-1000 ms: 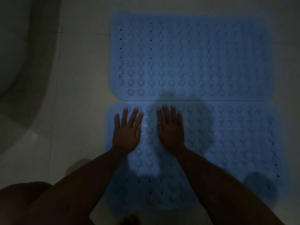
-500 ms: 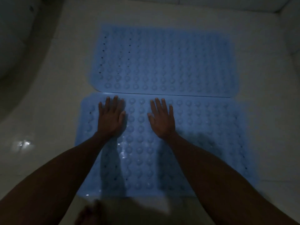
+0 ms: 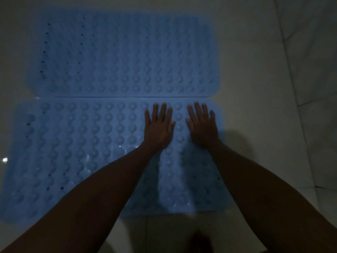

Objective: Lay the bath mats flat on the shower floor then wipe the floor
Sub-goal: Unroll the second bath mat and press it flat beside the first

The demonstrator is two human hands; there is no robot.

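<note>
Two blue rubber bath mats with rows of bumps lie side by side on the pale tiled shower floor (image 3: 264,88). The far mat (image 3: 124,57) lies flat, its near edge meeting the near mat (image 3: 82,143) along a straight seam. My left hand (image 3: 158,127) presses palm down on the near mat's right part, fingers straight and spread. My right hand (image 3: 202,125) lies flat beside it near the mat's right end, fingers straight too. Both forearms reach in from the bottom of the frame and cover part of the near mat.
The light is dim. Pale floor tiles with grout lines (image 3: 291,73) run along the right side. A dark blurred shape, perhaps a foot (image 3: 200,241), shows at the bottom edge. A small bright glint (image 3: 5,159) sits at the left edge.
Both hands have slid from the left part of the near mat to its right end, still flat on it. The view has shifted with them.
</note>
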